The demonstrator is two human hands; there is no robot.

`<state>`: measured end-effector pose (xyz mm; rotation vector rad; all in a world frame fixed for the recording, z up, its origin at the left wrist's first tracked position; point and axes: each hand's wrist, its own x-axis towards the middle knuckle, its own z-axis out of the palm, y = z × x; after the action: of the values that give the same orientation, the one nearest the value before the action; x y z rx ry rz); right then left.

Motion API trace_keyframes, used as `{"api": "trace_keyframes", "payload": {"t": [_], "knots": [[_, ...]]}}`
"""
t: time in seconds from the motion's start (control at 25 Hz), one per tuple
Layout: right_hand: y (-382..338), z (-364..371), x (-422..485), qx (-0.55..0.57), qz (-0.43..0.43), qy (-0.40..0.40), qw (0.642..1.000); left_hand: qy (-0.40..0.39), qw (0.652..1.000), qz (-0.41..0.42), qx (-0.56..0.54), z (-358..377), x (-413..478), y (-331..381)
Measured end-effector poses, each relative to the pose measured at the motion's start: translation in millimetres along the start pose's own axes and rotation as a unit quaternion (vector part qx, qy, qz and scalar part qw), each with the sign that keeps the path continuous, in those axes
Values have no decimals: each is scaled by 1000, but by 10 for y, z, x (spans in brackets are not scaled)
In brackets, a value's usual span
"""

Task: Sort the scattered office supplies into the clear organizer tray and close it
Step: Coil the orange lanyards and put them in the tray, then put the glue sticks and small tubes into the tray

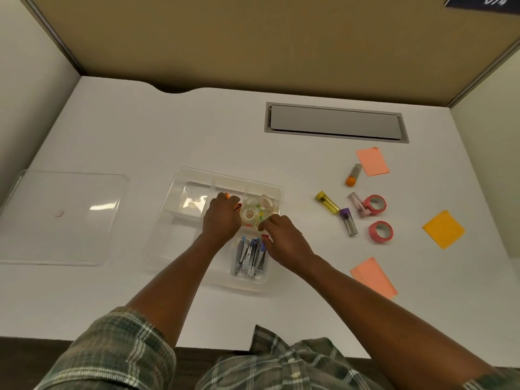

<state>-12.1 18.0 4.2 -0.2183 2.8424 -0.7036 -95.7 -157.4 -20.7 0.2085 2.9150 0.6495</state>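
Note:
The clear organizer tray (180,190) lies in the middle of the white desk. Its back right compartment holds several small tape rolls (254,211); the front right one holds several staplers or pens (249,256). My left hand (222,218) hovers over the tray's middle, closed on small orange items. My right hand (284,237) pinches something small at the edge of the tape compartment; what it is cannot be made out. The clear lid (62,215) lies flat at the left.
Right of the tray lie two red tape rolls (380,232), several small lead tubes (327,202), an orange-capped tube (353,175), two pink note pads (372,161) and an orange pad (443,229). A grey cable hatch (336,122) sits at the back. Partition walls enclose the desk.

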Motion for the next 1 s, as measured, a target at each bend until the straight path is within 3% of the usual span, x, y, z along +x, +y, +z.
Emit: {"api": "trace_keyframes", "payload": {"t": [0.28,0.4,0.52,0.6,0.72,0.8,0.88,1.0], "knots": [[432,-254,-146,51,-21,-2,998,1,999,-28,19,163,-39,447],[625,-427,-237,77,-29,77,994,70,995,-47,44,145,-78,734],[1023,-561,-337,34,43,167,984,130,988,53,65,225,-65,1147],[1318,-609,-432,-18,106,150,983,106,983,138,66,375,-38,1475],[1630,-594,-630,-73,140,46,986,-2,973,220,67,658,-11,1976],[1739,-541,-764,-91,129,-15,987,-109,967,210,100,813,1,2192],[1796,-482,-867,-96,124,-40,987,-165,957,182,156,924,20,2254],[1874,-413,-975,-78,117,-25,990,-140,953,176,202,973,-10,2245]]}}
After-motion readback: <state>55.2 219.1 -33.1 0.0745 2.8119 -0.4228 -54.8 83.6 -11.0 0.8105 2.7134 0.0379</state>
